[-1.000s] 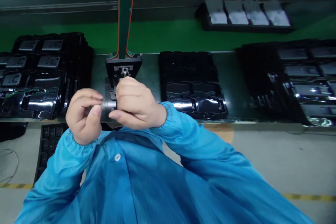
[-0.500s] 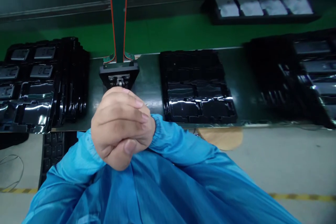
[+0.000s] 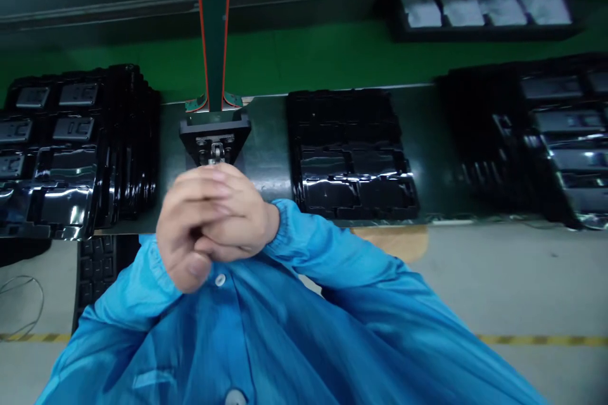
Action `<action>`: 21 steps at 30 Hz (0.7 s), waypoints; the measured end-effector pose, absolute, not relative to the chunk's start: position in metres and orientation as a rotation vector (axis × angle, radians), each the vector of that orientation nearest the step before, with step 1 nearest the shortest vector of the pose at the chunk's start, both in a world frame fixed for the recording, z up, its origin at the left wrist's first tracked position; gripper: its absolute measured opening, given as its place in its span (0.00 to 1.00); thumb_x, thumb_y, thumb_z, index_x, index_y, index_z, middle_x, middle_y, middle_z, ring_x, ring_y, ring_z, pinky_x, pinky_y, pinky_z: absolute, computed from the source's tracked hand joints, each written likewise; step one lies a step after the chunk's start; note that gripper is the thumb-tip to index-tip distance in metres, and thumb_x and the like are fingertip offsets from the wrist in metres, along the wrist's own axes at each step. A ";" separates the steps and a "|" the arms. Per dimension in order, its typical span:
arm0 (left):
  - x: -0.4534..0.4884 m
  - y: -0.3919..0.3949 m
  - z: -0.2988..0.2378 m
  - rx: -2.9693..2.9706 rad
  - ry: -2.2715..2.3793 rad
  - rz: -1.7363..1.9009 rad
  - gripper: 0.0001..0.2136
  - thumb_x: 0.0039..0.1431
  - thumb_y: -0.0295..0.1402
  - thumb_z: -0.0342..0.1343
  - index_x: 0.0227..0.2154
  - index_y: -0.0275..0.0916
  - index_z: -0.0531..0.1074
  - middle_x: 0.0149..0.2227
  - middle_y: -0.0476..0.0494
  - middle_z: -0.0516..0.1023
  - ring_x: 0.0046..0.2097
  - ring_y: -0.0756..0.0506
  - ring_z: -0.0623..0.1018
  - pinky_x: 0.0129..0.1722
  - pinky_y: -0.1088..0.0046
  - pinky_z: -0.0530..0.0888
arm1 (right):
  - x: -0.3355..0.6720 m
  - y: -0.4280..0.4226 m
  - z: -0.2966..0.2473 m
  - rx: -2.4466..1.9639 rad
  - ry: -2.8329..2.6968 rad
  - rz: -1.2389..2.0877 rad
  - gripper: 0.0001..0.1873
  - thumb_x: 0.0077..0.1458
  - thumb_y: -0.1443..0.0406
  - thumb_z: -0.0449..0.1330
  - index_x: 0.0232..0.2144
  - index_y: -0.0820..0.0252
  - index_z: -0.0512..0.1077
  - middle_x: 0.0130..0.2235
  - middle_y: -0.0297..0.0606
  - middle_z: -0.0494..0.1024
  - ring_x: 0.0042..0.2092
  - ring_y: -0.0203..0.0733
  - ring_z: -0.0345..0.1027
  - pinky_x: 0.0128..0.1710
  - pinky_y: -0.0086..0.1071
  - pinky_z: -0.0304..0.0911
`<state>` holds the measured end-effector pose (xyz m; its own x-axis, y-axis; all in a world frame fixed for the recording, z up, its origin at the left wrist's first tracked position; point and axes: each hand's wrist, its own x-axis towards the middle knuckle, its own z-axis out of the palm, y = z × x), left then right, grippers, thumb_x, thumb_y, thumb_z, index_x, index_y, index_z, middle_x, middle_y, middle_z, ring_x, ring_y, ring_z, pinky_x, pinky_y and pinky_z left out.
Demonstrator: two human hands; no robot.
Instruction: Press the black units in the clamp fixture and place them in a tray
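My left hand [image 3: 183, 224] and my right hand [image 3: 240, 212] are pressed together in front of my chest. The left fingers curl over the right hand, whose own fingers are folded; no tool or part shows between them. A dark gap is visible between the left thumb and fingers. Just beyond my knuckles is a black fixture [image 3: 216, 133] with a metal fitting at its front. From its back rises a green upright with red edges [image 3: 216, 25]. To the right of my hands lies a black plastic tray [image 3: 351, 155] with moulded pockets.
At left stands a stack of black trays [image 3: 128, 145], the top one holding grey rectangular parts [image 3: 78, 93]. More trays with parts [image 3: 565, 120] are at right. Behind them sits a black box with white-grey pieces [image 3: 484, 3]. A keyboard [image 3: 96, 266] is below the table edge.
My left hand has loosened and slid slightly left and down the right hand, uncovering more of it. The view has shifted slightly.
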<state>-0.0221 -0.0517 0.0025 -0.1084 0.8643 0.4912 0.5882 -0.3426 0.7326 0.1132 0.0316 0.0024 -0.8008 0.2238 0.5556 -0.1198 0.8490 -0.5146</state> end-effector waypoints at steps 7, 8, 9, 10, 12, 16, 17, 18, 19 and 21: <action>-0.040 -0.044 -0.034 1.527 1.805 1.095 0.10 0.68 0.40 0.58 0.44 0.40 0.77 0.42 0.42 0.82 0.44 0.41 0.81 0.47 0.63 0.78 | 0.115 0.061 0.077 -0.468 -1.783 0.553 0.15 0.79 0.60 0.45 0.46 0.58 0.69 0.41 0.35 0.73 0.45 0.39 0.73 0.51 0.40 0.70; -0.043 -0.046 -0.042 1.538 1.826 0.912 0.10 0.67 0.38 0.58 0.45 0.39 0.77 0.42 0.42 0.83 0.44 0.41 0.82 0.47 0.63 0.78 | 0.114 0.071 0.084 -0.563 -1.792 0.601 0.15 0.80 0.58 0.45 0.47 0.59 0.68 0.42 0.35 0.73 0.45 0.39 0.73 0.52 0.40 0.70; -0.044 -0.047 -0.049 1.556 1.833 0.784 0.10 0.66 0.37 0.59 0.46 0.39 0.78 0.43 0.41 0.84 0.45 0.41 0.82 0.48 0.62 0.77 | 0.115 0.081 0.089 -0.630 -1.834 0.643 0.16 0.80 0.55 0.45 0.48 0.58 0.67 0.42 0.34 0.73 0.45 0.39 0.74 0.52 0.40 0.70; -0.045 -0.049 -0.055 1.574 1.838 0.708 0.11 0.66 0.36 0.59 0.48 0.39 0.78 0.44 0.41 0.84 0.45 0.40 0.82 0.49 0.62 0.77 | 0.117 0.092 0.090 -0.677 -1.897 0.673 0.18 0.79 0.52 0.47 0.48 0.58 0.67 0.41 0.34 0.73 0.45 0.40 0.75 0.53 0.40 0.71; -0.044 -0.049 -0.061 1.590 1.848 0.668 0.13 0.65 0.36 0.60 0.50 0.40 0.78 0.44 0.40 0.85 0.46 0.40 0.83 0.50 0.62 0.77 | 0.122 0.110 0.085 -0.747 -2.025 0.675 0.23 0.77 0.46 0.49 0.51 0.58 0.68 0.40 0.33 0.73 0.46 0.44 0.76 0.54 0.43 0.71; -0.041 -0.041 -0.063 1.499 1.852 0.706 0.13 0.65 0.36 0.60 0.50 0.40 0.77 0.40 0.43 0.85 0.40 0.43 0.82 0.44 0.66 0.76 | 0.133 0.127 0.062 -0.834 -2.102 0.584 0.32 0.74 0.39 0.47 0.58 0.57 0.68 0.43 0.36 0.76 0.54 0.51 0.76 0.59 0.49 0.68; -0.041 -0.038 -0.063 1.465 1.846 0.717 0.13 0.65 0.37 0.60 0.50 0.39 0.76 0.39 0.44 0.85 0.39 0.43 0.82 0.43 0.66 0.76 | 0.135 0.126 0.057 -0.848 -2.092 0.564 0.32 0.74 0.39 0.47 0.57 0.57 0.69 0.45 0.38 0.77 0.55 0.52 0.75 0.60 0.49 0.67; -0.041 -0.034 -0.063 1.433 1.836 0.731 0.13 0.65 0.37 0.60 0.50 0.39 0.76 0.38 0.45 0.85 0.38 0.44 0.82 0.42 0.67 0.75 | 0.138 0.124 0.053 -0.864 -2.070 0.538 0.31 0.74 0.40 0.48 0.56 0.58 0.70 0.46 0.39 0.77 0.55 0.53 0.75 0.61 0.50 0.67; -0.041 -0.031 -0.063 1.405 1.826 0.744 0.14 0.65 0.38 0.60 0.50 0.39 0.75 0.36 0.46 0.84 0.37 0.44 0.82 0.41 0.68 0.75 | 0.140 0.119 0.049 -0.879 -2.030 0.502 0.29 0.74 0.41 0.50 0.55 0.58 0.71 0.47 0.41 0.78 0.55 0.53 0.74 0.61 0.50 0.67; -0.039 -0.023 -0.063 1.360 1.798 0.767 0.15 0.65 0.38 0.60 0.51 0.38 0.74 0.32 0.48 0.82 0.35 0.44 0.81 0.39 0.69 0.73 | 0.146 0.106 0.040 -0.902 -1.887 0.407 0.22 0.75 0.47 0.52 0.51 0.57 0.72 0.47 0.43 0.78 0.54 0.52 0.73 0.60 0.50 0.68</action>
